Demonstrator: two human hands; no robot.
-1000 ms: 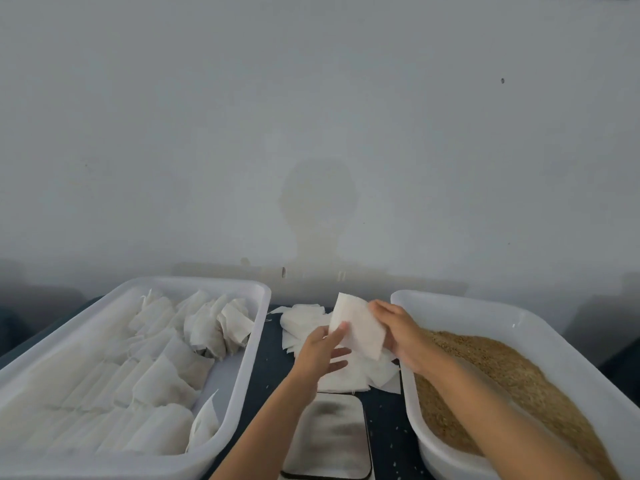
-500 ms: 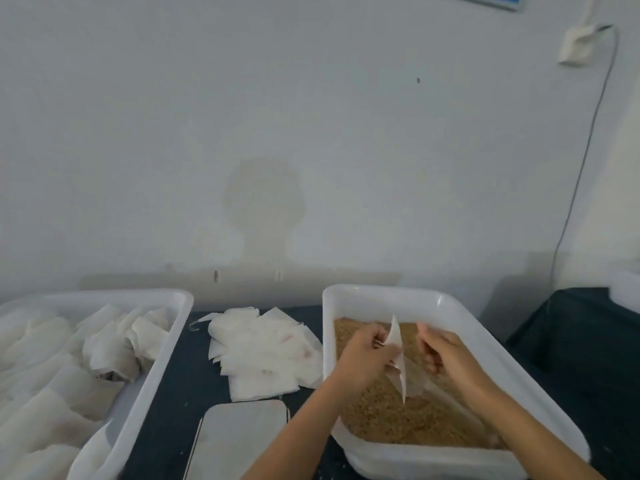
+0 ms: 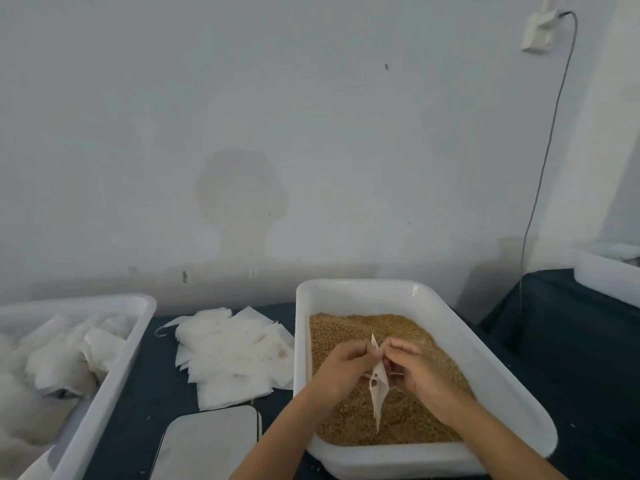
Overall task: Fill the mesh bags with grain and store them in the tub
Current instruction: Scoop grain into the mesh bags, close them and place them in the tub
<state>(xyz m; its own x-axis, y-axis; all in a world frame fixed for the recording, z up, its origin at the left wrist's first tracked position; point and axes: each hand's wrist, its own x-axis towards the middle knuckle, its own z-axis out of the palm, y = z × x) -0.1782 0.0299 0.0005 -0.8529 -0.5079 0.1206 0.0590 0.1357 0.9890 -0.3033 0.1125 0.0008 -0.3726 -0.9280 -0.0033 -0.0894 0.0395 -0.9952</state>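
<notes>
Hands work over the white tub of grain (image 3: 491,368), and this tub is the landmark for everything else. The left hand (image 3: 341,370) and the right hand (image 3: 420,374) both pinch one thin white mesh bag (image 3: 378,386) between them. Fingers of both hands curl tight on the top of the bag, one hand on each side. The bag hangs edge-on just above the brown grain (image 3: 349,327), near the middle of the tub, with its point facing down. How far its mouth is pulled apart cannot be told from here.

Left of the grain tub, a messy pile of flat empty mesh bags (image 3: 232,358) lies on the dark table (image 3: 138,403). A shiny flat metal plate (image 3: 207,445) sits just below that pile. Farther left of the grain tub stands a second white tub (image 3: 104,386) with many white bags inside. Behind the grain tub, on the pale wall, a thin cable (image 3: 547,150) hangs down from a white socket (image 3: 538,31).
</notes>
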